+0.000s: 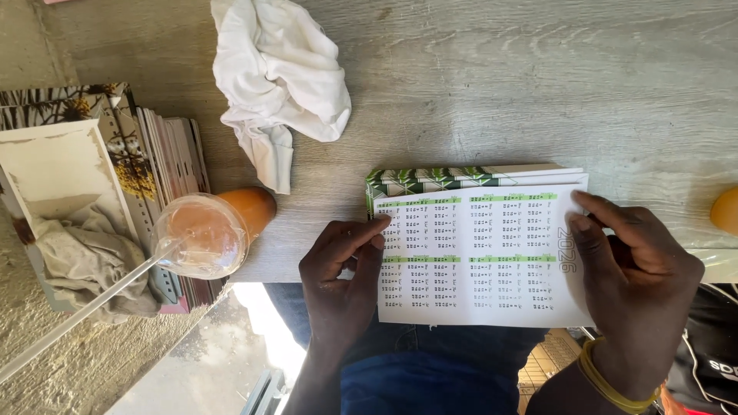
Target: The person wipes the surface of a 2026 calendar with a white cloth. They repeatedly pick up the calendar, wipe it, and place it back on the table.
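Paper point(480, 257) printed with small tables lay on a stack of cards point(461, 178) at the desk point(538, 84) edge. The left hand point(342, 273) pinched its left edge; the right hand point(634, 277) gripped its right side. A white cloth point(277, 77) lay beyond, a plastic cup point(204, 234) to the left.

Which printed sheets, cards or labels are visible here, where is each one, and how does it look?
Calendar sheet: white rectangle with green header bars, at the table edge, held by the left hand and right hand.
Card stack: under the sheet, green leaf-patterned edges.
Second card stack: at far left, leaning, brown floral print.
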